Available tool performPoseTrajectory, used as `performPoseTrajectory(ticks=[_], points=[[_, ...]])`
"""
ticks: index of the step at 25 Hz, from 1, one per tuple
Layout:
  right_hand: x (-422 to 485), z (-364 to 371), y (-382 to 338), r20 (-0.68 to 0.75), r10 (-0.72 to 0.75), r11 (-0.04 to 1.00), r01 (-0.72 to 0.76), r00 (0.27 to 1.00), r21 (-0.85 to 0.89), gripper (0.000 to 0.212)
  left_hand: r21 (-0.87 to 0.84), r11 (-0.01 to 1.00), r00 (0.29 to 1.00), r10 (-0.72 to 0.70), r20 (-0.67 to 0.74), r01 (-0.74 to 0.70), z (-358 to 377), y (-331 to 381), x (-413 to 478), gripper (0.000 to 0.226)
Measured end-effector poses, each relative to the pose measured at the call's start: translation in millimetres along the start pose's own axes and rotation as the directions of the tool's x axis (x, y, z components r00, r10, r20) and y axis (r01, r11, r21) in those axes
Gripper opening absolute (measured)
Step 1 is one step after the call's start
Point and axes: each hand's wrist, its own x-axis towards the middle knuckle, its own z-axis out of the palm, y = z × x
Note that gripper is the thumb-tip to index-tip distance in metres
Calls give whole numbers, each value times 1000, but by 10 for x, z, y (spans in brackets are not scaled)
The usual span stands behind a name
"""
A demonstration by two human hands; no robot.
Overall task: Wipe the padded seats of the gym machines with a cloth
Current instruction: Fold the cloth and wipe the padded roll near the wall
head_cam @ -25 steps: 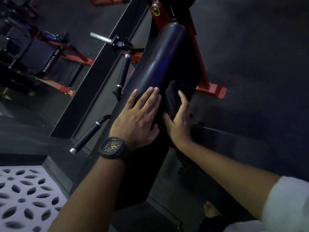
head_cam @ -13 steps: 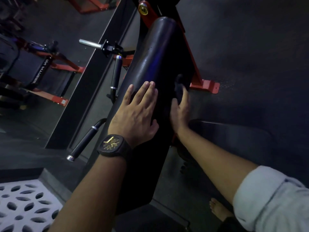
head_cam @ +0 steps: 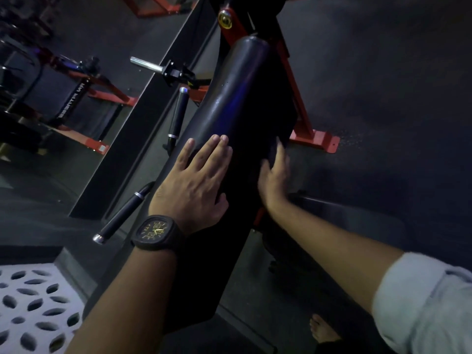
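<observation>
1. the long black pad point(head_cam: 237, 103) runs tilted up the middle of my view, from near the bottom edge to the red frame point(head_cam: 302, 118) at the top.
2. i have the left hand point(head_cam: 194, 182) lying flat on the pad's face about midway along, fingers straight and close together, thumb out to the side; it grips nothing.
3. the right hand point(head_cam: 274, 175) presses against the pad's right edge with fingers stretched up along it, not curled. it is blurred, and in this dim light i cannot make out a cloth under it.
4. a black watch point(head_cam: 155, 231) with gold marks sits on the left wrist; a pale sleeve point(head_cam: 429, 302) covers the right upper arm.
5. left of the pad two black grips with silver ends stick out: the lower grip point(head_cam: 122, 215) near the watch, the upper grip point(head_cam: 178, 116) beyond the left fingertips.
6. a steel peg point(head_cam: 148, 65) juts out further up on the left.
7. a second dark cushion point(head_cam: 352, 221) lies low on the right, beside the right forearm.
8. a red foot plate point(head_cam: 318, 144) rests on the dark floor point(head_cam: 396, 85) right of the pad.
9. a white panel point(head_cam: 30, 302) with oval holes fills the bottom left corner, and a bare foot point(head_cam: 323, 330) shows at the bottom.
</observation>
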Motion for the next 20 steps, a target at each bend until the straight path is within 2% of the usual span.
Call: performPoseTrajectory(ticks=[3, 4, 7, 11, 14, 17, 18, 20], points=[[460, 0, 19, -13, 303, 952, -302, 953, 52, 58, 11, 1000, 1000, 0, 12, 0, -12, 20, 18, 86], [447, -10, 44, -5, 317, 948, -316, 949, 23, 58, 7, 1000, 1000, 1, 17, -1, -15, 23, 18, 86], [502, -62, 119, 33, 149, 988, -150, 988, 34, 58, 12, 1000, 1000, 0, 17, 0, -23, 10, 21, 85], [685, -97, 159, 45, 249, 968, -247, 968, -49, 58, 1, 1000, 1000, 3, 12, -3, -13, 22, 25, 84], [473, -56, 224, 71, 137, 991, -137, 988, -1, 59, 5, 1000, 1000, -7, 16, 7, -23, 13, 16, 85], [760, -18, 166, 2, 272, 959, -271, 962, 77, 54, -1, 1000, 1000, 2, 18, -2, -17, 28, 24, 84], [757, -21, 168, -9, 270, 960, -268, 963, 81, 55, -2, 1000, 1000, 2, 22, -2, -11, 22, 30, 85], [698, -29, 178, 23, 177, 982, -178, 984, 63, 55, 3, 1000, 1000, -4, 23, 4, -13, 8, 26, 85]])
